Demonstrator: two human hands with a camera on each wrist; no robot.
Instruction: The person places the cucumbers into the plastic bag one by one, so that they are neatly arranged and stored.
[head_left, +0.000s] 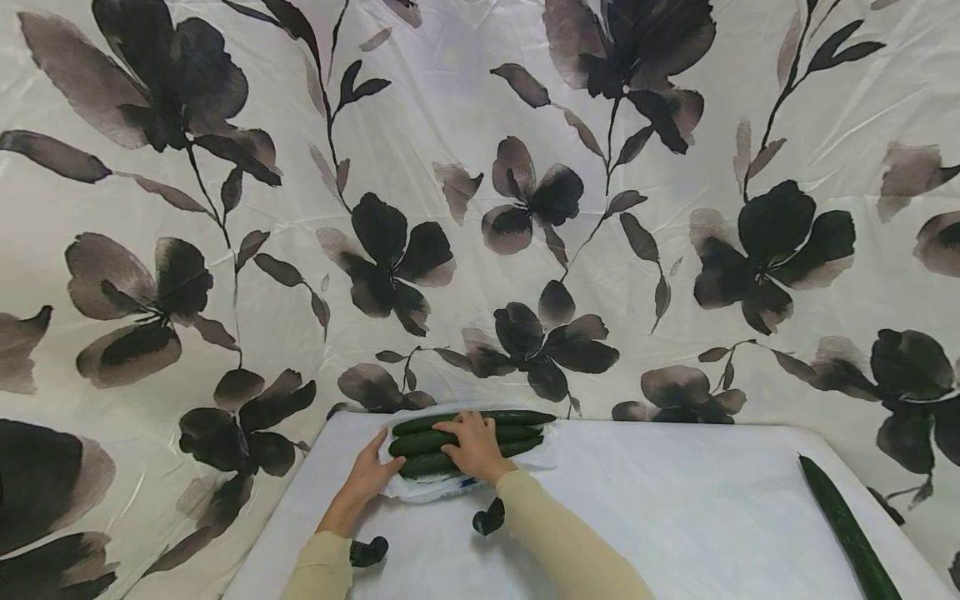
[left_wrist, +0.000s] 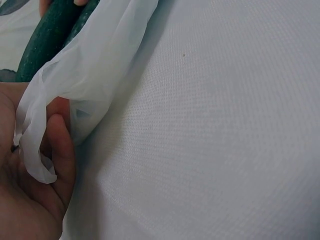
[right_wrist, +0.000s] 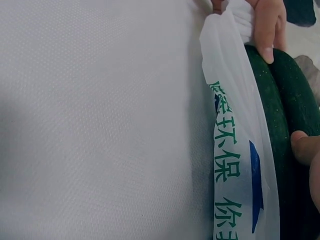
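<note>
Three long dark green cucumbers lie side by side on a thin white plastic bag (head_left: 431, 492) at the table's far edge. My left hand (head_left: 367, 473) is at their left ends, its fingers curled round a fold of the bag (left_wrist: 87, 65), with the thumb by the near cucumber (head_left: 422, 467). Over the row, my right hand (head_left: 478, 448) grips the middle cucumber (head_left: 411, 443), thumb on its near side and fingertips on its far side. The far cucumber (head_left: 521, 417) lies just beyond those fingers. Green characters and a blue mark show on the bag's near side in the right wrist view.
A single cucumber (head_left: 840, 517) lies slantwise near the right edge of the white-covered table (head_left: 675, 500). Behind the table hangs a pale cloth (head_left: 465, 317) with dark flowers. Dark wrist-worn pieces (head_left: 489, 517) stick out beside both forearms.
</note>
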